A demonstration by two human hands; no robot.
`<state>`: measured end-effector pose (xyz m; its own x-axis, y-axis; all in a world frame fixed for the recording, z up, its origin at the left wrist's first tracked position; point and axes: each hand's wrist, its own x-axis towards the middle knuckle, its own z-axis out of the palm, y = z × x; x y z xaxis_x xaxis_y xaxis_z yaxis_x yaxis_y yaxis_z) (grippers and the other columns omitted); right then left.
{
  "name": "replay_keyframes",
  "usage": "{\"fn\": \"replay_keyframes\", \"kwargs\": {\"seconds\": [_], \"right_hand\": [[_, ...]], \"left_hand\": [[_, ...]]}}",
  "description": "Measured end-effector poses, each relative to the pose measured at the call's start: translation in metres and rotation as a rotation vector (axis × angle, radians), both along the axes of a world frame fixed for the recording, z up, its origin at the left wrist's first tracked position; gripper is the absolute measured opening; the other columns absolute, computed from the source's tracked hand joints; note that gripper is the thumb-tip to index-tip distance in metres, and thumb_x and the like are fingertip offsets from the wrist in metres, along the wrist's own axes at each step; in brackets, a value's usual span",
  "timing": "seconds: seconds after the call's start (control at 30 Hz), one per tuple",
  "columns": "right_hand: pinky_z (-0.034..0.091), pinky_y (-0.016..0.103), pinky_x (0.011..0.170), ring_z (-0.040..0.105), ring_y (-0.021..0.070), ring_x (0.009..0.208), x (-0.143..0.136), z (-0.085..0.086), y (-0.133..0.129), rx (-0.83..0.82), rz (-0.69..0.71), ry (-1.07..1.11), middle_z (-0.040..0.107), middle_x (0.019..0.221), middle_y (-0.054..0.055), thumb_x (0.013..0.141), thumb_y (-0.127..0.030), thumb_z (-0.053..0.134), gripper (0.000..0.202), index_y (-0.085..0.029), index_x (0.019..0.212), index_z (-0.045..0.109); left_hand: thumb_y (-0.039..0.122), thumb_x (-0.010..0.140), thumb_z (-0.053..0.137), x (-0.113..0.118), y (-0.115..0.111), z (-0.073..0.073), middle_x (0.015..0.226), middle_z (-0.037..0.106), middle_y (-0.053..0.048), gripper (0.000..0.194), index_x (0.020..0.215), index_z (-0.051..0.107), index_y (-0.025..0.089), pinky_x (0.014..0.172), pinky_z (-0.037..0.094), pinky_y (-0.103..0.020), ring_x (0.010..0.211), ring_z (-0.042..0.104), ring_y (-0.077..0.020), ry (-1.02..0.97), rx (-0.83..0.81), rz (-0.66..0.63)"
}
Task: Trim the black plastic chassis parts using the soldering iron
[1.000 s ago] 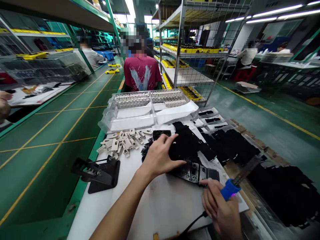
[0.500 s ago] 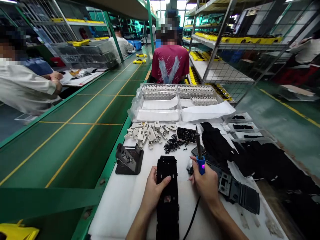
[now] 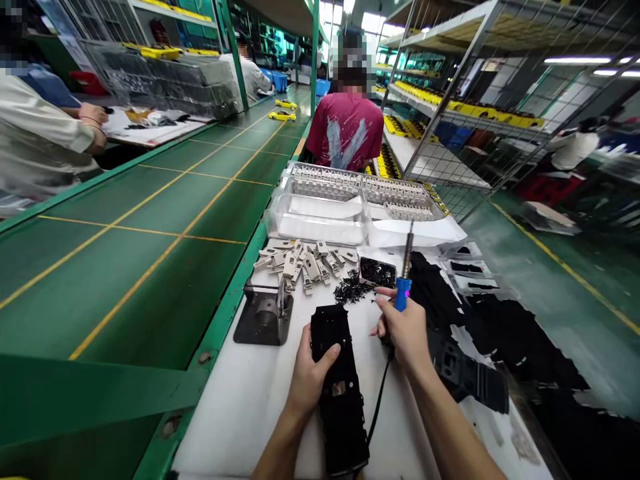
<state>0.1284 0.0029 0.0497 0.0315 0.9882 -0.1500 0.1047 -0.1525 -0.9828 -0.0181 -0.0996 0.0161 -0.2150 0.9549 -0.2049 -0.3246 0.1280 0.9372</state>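
My left hand (image 3: 314, 373) grips a long black plastic part (image 3: 345, 413) by its left edge, thumb across its top face. The part has small slots and a square window. In my right hand (image 3: 407, 330) is a soldering iron (image 3: 403, 293) with a blue handle, its tip pointing up and away from the part. The iron's black cable (image 3: 381, 393) trails down beside the part. Left of the part stands a metal iron stand (image 3: 265, 317). Beyond lie a heap of small black pieces (image 3: 353, 288) and a pile of off-white plastic pieces (image 3: 305, 261).
Clear plastic trays (image 3: 320, 230) with pale parts stand at the table's far end. Black fabric-like sheets (image 3: 525, 340) and dark plastic housings (image 3: 470, 373) lie to the right. A green conveyor (image 3: 150, 260) runs along the left. A person in a maroon shirt (image 3: 347, 130) sits ahead.
My right hand has lifted the soldering iron slightly farther from me. The black part has tilted, its near end swinging right. The camera view has shifted, and the iron stand appears turned.
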Motion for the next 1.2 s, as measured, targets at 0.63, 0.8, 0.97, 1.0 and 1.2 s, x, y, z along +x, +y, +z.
{"fn": "replay_keyframes", "kwargs": {"seconds": [0.63, 0.8, 0.97, 1.0, 1.2], "right_hand": [[0.040, 0.027, 0.053, 0.055, 0.0177, 0.049, -0.026, -0.053, 0.022, 0.087, -0.018, -0.428, 0.061, 0.056, 0.001, 0.073, -0.032, 0.058, 0.014, -0.019, 0.076, 0.062], [0.040, 0.029, 0.063, 0.055, 0.0188, 0.062, -0.013, -0.034, 0.013, 0.193, -0.043, -0.379, 0.062, 0.065, 0.002, 0.077, -0.041, 0.059, 0.021, -0.020, 0.078, 0.061], [0.032, 0.025, 0.040, 0.044, 0.0118, 0.037, -0.001, -0.019, 0.013, 0.166, 0.037, -0.185, 0.056, 0.055, -0.004, 0.076, -0.046, 0.063, 0.027, -0.020, 0.080, 0.057], [0.028, 0.024, 0.035, 0.041, 0.0100, 0.033, 0.000, -0.015, 0.013, 0.153, 0.072, -0.104, 0.058, 0.057, -0.003, 0.076, -0.047, 0.064, 0.029, -0.020, 0.081, 0.056], [0.017, 0.017, 0.027, 0.032, 0.0037, 0.027, 0.010, 0.008, 0.012, 0.060, 0.196, 0.363, 0.062, 0.055, -0.003, 0.071, -0.041, 0.073, 0.031, -0.017, 0.083, 0.057]], "left_hand": [[0.026, 0.079, 0.066, -0.004, -0.003, -0.005, 0.097, 0.066, -0.004, 0.036, 0.112, 0.054, 0.019, 0.080, 0.049, -0.030, 0.090, 0.063, -0.0200, -0.107, 0.054, 0.029], [0.026, 0.075, 0.069, -0.002, 0.001, -0.005, 0.100, 0.067, -0.006, 0.042, 0.114, 0.054, 0.018, 0.081, 0.050, -0.033, 0.092, 0.065, -0.0219, -0.077, 0.026, 0.034], [0.026, 0.072, 0.067, 0.001, 0.012, 0.005, 0.090, 0.066, -0.002, 0.043, 0.112, 0.053, 0.019, 0.066, 0.050, -0.028, 0.079, 0.064, -0.0196, -0.008, -0.073, 0.065], [0.025, 0.072, 0.066, 0.001, 0.016, 0.010, 0.088, 0.065, -0.001, 0.044, 0.113, 0.052, 0.020, 0.063, 0.049, -0.026, 0.076, 0.064, -0.0184, 0.011, -0.085, 0.060], [0.019, 0.069, 0.062, 0.008, 0.060, 0.042, 0.081, 0.064, 0.001, 0.057, 0.125, 0.050, 0.024, 0.049, 0.043, -0.023, 0.060, 0.059, -0.0151, 0.130, -0.143, -0.142]]}}
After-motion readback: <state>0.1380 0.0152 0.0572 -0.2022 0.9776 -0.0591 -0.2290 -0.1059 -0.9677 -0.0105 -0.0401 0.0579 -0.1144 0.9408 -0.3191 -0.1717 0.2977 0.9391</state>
